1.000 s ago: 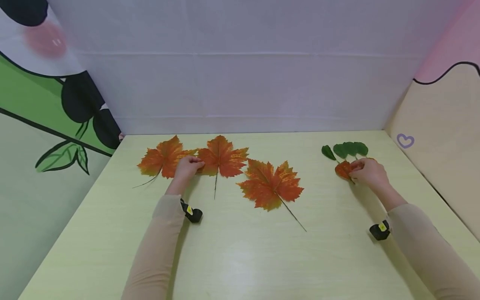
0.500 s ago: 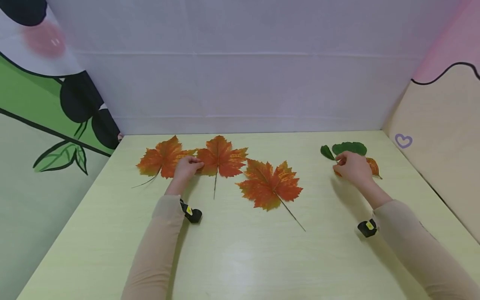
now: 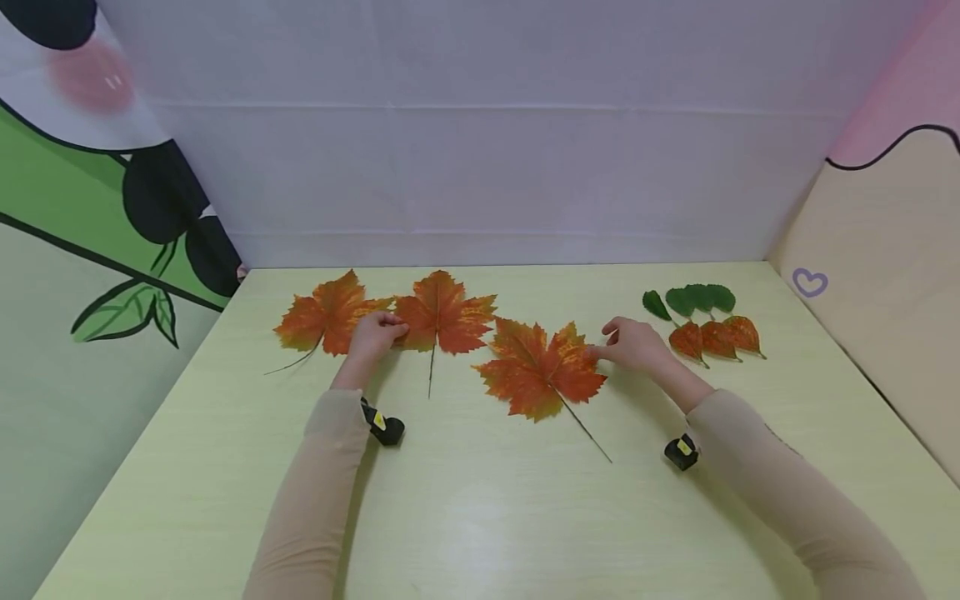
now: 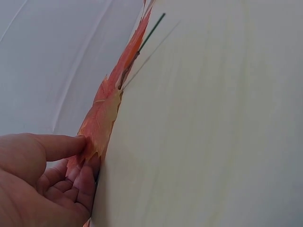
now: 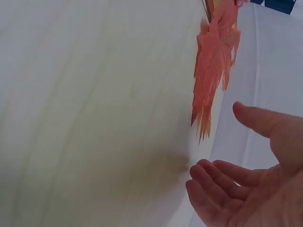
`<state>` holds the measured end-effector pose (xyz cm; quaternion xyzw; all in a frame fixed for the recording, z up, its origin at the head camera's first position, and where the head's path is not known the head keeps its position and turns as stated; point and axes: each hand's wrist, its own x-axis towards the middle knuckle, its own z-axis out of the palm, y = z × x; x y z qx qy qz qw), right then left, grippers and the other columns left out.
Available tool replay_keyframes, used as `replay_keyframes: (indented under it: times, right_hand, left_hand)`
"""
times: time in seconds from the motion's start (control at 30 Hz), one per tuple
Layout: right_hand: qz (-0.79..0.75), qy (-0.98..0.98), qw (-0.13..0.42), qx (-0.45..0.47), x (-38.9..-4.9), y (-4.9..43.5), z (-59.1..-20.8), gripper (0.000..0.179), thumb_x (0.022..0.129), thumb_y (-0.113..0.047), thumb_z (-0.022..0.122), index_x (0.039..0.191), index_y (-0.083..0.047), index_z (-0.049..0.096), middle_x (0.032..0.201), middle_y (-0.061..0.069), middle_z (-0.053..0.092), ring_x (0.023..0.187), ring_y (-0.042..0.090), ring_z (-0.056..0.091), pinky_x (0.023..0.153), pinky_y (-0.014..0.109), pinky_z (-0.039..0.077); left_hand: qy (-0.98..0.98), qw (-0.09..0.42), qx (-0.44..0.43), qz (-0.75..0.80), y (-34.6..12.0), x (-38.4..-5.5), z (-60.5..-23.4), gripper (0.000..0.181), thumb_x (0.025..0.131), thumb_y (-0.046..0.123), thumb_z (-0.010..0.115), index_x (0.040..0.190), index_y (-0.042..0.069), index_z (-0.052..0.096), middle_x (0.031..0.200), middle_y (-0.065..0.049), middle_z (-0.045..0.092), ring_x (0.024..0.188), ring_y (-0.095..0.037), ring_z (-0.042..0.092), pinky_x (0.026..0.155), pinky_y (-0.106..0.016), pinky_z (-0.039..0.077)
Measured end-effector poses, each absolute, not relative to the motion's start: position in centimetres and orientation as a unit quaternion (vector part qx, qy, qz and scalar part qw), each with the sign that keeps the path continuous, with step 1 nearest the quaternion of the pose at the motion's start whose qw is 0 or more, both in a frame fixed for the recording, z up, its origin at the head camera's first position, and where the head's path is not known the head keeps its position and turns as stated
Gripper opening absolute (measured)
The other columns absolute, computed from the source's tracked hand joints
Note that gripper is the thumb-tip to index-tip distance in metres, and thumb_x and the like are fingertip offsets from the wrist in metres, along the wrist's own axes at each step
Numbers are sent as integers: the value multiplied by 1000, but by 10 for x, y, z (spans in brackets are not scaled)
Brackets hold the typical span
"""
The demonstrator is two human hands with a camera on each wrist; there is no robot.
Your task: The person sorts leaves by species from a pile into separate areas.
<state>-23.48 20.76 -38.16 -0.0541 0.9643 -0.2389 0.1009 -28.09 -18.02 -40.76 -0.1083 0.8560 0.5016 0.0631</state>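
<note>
Three orange maple leaves with thin stems lie on the table. My left hand (image 3: 375,335) pinches the left edge of the middle maple leaf (image 3: 442,321); in the left wrist view its thumb and fingers close on the leaf (image 4: 100,124). Just left of that hand is the left maple leaf (image 3: 322,310), partly behind the fingers. My right hand (image 3: 637,343) hovers by the right edge of the right maple leaf (image 3: 536,375). In the right wrist view this hand (image 5: 255,179) has thumb and fingers apart, holding nothing, with a maple leaf (image 5: 213,66) beyond the fingertips.
At the far right of the table (image 3: 480,517) lie several small green leaves (image 3: 701,297) in a row. Below them are three small orange-red leaves (image 3: 718,340). A pale cloth wall (image 3: 487,183) borders the back edge, with printed panels at both sides.
My right hand has left the small orange-red leaves and moved left to the right maple leaf, uncovering the small leaves. My left hand stays at the middle maple leaf.
</note>
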Motion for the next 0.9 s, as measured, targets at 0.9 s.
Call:
replay_keyframes:
  times: [0.9]
  right_hand:
    - [-244, 959, 140, -29, -250, 172, -388, 79, 68, -34, 78, 119, 10, 37, 110, 24, 51, 95, 34, 51, 85, 43, 44]
  left_hand:
    - [856, 61, -101, 503, -181, -283, -411, 27, 92, 17, 54, 111, -2, 53, 106, -15, 57, 88, -21, 56, 74, -26, 45]
